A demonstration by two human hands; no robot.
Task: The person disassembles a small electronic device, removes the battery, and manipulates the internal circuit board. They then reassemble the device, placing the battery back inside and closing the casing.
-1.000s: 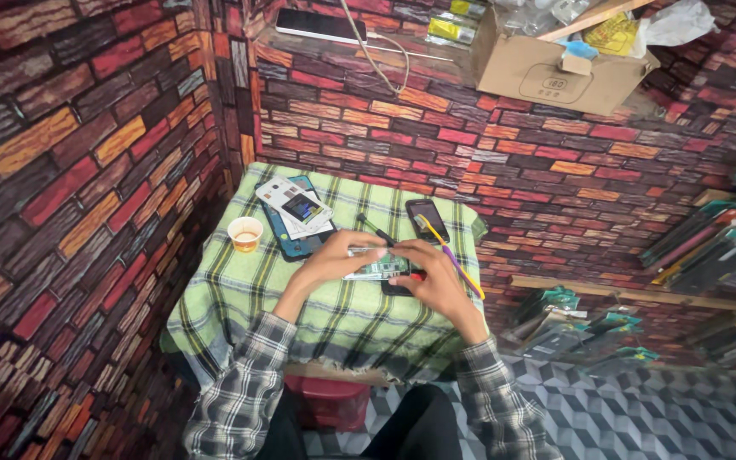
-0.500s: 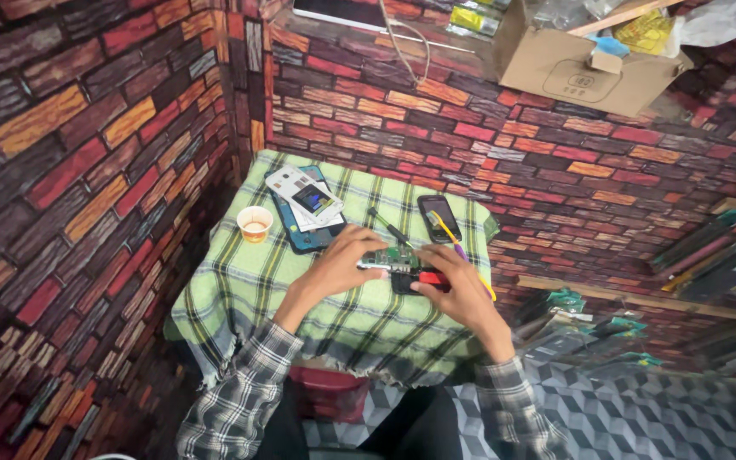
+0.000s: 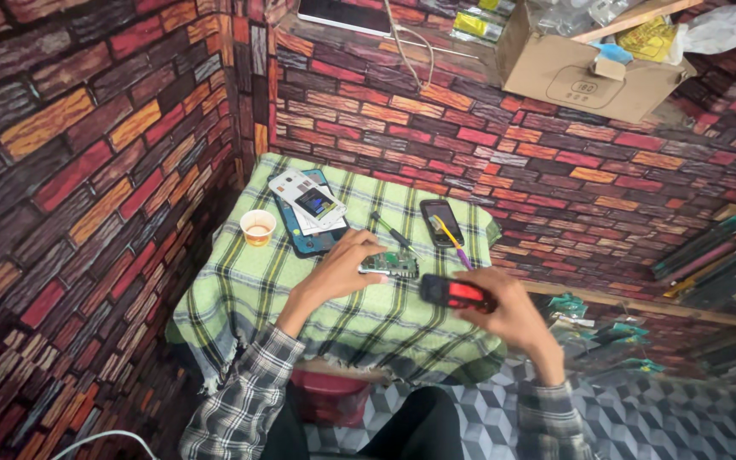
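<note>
My left hand (image 3: 340, 271) rests on the green checked tablecloth (image 3: 240, 294) and pins a small green circuit board (image 3: 391, 265) under its fingertips. A red and black tool (image 3: 457, 294) is gripped in my right hand (image 3: 504, 315), which is lifted above the table's front right corner, a short way right of the board. Both forearms wear plaid sleeves.
A dark phone (image 3: 441, 222) with a yellow and purple tool (image 3: 453, 241) across it lies at the back right. A screwdriver (image 3: 391, 230), a stack of phones and cards (image 3: 310, 207) and a small paper cup (image 3: 258, 227) lie farther left. Brick-pattern walls close in; a cardboard box (image 3: 585, 68) sits on the ledge.
My right hand has pulled back from the board toward the right, lifting the red and black tool. The left hand stays on the board. The view has tilted slightly.
</note>
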